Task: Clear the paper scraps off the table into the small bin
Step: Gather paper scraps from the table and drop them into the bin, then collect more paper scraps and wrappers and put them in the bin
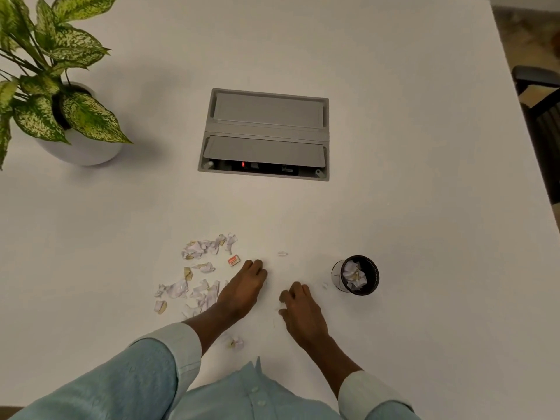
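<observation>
Pale blue sleeves (157, 368) come up from the bottom, and both hands rest on the white table (409, 192). One crumpled scrap (236, 342) lies close to the person, between the two arms.

Lots of bare table is open to the right and far side of the hands. At the right, the table edge runs down past a dark chair (542, 116). A grey hatch (265, 133) is set flat into the middle of the table. A leafy plant in a round white pot (81, 147) sits far off at the left.

The left hand (242, 291) lies palm down with fingers curled, just beside the big bunch of paper scraps (194, 277). These are white and tan, torn and crumpled, spread out to the left of that hand. A small red and white bit (233, 260) lies by its fingertips. The right hand (298, 307) has curled fingers too. I cannot tell if either hand holds anything.

The small bin (359, 275) is black and round, right of the right hand and apart from it. It already has crumpled paper inside. Two tiny white bits (282, 253) lie near it.
</observation>
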The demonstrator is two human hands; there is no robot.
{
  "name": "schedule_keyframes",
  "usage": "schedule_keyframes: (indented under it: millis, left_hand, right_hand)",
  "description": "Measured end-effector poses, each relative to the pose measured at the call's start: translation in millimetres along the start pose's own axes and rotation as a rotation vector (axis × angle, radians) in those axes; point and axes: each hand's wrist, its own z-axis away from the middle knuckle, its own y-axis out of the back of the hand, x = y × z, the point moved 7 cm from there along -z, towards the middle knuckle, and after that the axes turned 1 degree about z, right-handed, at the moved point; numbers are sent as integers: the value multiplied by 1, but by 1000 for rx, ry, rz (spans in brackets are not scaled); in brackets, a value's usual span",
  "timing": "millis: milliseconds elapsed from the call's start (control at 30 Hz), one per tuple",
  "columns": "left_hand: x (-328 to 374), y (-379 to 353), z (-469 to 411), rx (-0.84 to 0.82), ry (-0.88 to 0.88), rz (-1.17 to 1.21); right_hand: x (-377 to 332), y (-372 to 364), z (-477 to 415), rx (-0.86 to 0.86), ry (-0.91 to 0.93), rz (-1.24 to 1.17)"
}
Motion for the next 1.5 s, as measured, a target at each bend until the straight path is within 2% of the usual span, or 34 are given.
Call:
schedule_keyframes:
  millis: [133,333,400,567,700,867,1067,1200,1300,1433,1500]
  left_hand:
    - [3,2,4,16,-5,82]
    - [24,24,4,158,48,347]
    - [38,39,1,224,65,429]
    - [86,79,-17,341,12,617]
    - [128,97,-35,340,-43,675]
    - [162,96,-60,269,-54,657]
    - [167,86,-63,217,-68,659]
    - [133,77,-47,297,-33,556]
    - [90,58,-32,254,32,423]
    - [30,22,-6,87,112,158]
    - [11,3,6,-14,110,56]
  right_hand:
    - [4,2,-2,34,19,-45]
    - [23,33,6,160,-128,-198]
    - [28,57,16,276,-196,-297]
    - [57,135,56,689,-322,-536]
    - [90,170,75,839,-455,-536]
    - [113,173,75,805,-500,-513]
    - [119,162,77,774,-550,-477]
    - [107,159,84,856,-479,-487]
    - [84,151,85,859,-337,-468]
    - [51,111,71,645,-212,-450]
    - [40,84,59,481,-197,-295]
